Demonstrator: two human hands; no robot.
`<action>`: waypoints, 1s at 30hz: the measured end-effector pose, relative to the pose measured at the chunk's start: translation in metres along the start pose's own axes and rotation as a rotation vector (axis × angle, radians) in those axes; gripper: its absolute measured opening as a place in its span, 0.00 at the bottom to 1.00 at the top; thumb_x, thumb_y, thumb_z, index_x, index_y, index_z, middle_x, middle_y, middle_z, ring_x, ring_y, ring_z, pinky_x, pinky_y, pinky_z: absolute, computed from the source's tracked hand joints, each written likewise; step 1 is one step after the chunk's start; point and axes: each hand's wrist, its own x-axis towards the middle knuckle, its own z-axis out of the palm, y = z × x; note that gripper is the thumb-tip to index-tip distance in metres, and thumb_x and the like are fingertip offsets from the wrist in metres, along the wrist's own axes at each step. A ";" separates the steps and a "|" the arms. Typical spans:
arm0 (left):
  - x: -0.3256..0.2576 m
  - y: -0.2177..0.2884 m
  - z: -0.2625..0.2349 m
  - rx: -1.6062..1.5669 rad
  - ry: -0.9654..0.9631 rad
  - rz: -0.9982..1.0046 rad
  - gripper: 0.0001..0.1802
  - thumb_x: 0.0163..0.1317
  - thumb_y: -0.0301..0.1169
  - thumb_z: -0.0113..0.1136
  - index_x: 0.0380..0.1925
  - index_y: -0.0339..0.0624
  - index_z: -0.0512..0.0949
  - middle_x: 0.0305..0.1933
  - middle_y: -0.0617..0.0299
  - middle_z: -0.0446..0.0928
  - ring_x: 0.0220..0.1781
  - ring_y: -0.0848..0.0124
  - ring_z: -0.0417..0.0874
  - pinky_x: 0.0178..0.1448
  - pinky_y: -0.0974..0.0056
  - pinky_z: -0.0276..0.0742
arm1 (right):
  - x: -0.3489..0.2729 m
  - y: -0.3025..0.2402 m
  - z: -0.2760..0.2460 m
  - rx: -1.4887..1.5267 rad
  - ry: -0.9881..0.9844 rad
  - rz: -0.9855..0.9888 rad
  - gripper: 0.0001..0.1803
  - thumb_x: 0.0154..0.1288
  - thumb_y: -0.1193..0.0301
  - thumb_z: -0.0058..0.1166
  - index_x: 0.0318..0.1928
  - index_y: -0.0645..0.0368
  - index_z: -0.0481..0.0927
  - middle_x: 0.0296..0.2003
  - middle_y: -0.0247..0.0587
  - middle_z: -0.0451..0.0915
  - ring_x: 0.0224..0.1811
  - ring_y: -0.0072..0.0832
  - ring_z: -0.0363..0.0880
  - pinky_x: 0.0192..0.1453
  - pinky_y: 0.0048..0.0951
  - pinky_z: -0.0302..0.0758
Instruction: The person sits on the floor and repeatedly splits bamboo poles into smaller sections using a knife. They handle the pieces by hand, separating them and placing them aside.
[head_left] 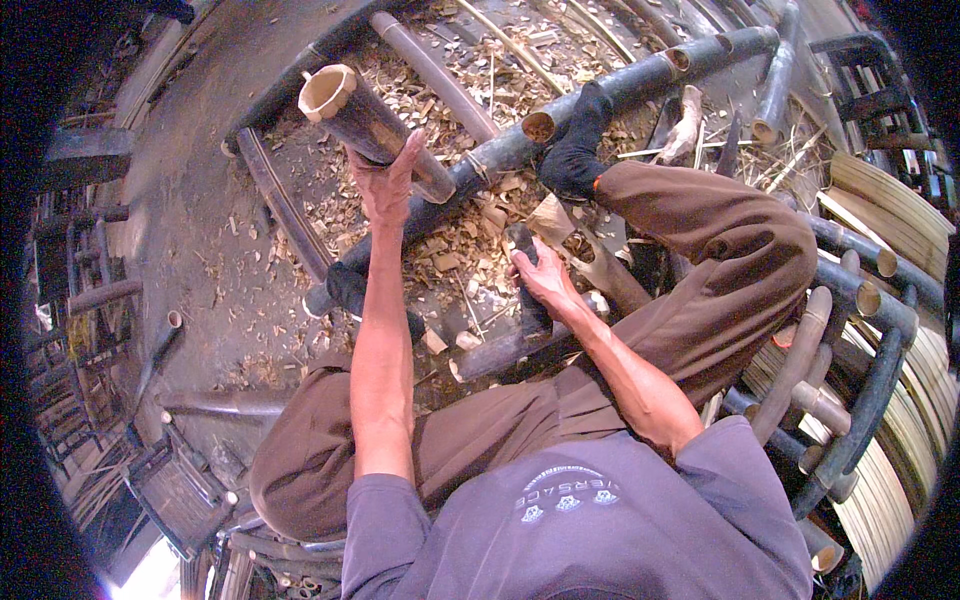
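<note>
Bamboo catches my eye: a short, dark tube tilts in the left hand's grip near a long pole, the right hand wrapped round a dark object amid chips.

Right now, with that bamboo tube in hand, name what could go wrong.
The bamboo tube, gripped by the left hand alone, could slip or knock against the long pole close to its lower end. Loose wood chips cover the floor near the black-socked foot, so footing might be slippery.
</note>
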 end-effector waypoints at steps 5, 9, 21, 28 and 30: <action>-0.006 -0.004 0.005 0.038 0.090 0.024 0.32 0.48 0.33 0.75 0.50 0.41 0.67 0.40 0.63 0.75 0.39 0.72 0.76 0.47 0.66 0.75 | -0.001 -0.004 0.003 -0.188 0.009 -0.009 0.13 0.68 0.61 0.46 0.38 0.58 0.74 0.23 0.35 0.77 0.26 0.25 0.75 0.32 0.31 0.72; 0.000 -0.020 -0.006 0.059 0.040 0.050 0.36 0.47 0.35 0.76 0.52 0.41 0.64 0.41 0.63 0.74 0.40 0.73 0.76 0.46 0.66 0.75 | -0.018 -0.051 0.028 -0.391 -0.013 -0.294 0.14 0.69 0.63 0.43 0.39 0.61 0.73 0.25 0.55 0.77 0.30 0.50 0.77 0.36 0.44 0.72; -0.002 -0.012 -0.003 -0.056 0.059 0.052 0.33 0.45 0.34 0.76 0.47 0.38 0.67 0.41 0.59 0.77 0.40 0.72 0.77 0.47 0.65 0.76 | 0.072 -0.067 0.107 -0.711 -0.088 -0.368 0.14 0.63 0.63 0.48 0.29 0.63 0.73 0.28 0.58 0.79 0.34 0.59 0.78 0.35 0.53 0.73; -0.001 -0.020 0.009 0.072 0.115 0.095 0.33 0.45 0.35 0.76 0.48 0.39 0.69 0.43 0.55 0.78 0.44 0.69 0.79 0.51 0.60 0.75 | 0.072 -0.031 0.065 -0.854 -0.163 -0.661 0.14 0.58 0.65 0.49 0.28 0.65 0.76 0.26 0.62 0.78 0.30 0.56 0.78 0.34 0.54 0.73; -0.014 -0.052 0.005 -0.051 0.194 0.167 0.33 0.46 0.35 0.75 0.50 0.38 0.68 0.43 0.54 0.78 0.44 0.67 0.79 0.52 0.59 0.75 | 0.039 -0.026 0.067 -0.779 -0.098 -0.525 0.15 0.60 0.64 0.49 0.29 0.67 0.76 0.26 0.64 0.77 0.30 0.59 0.77 0.37 0.54 0.74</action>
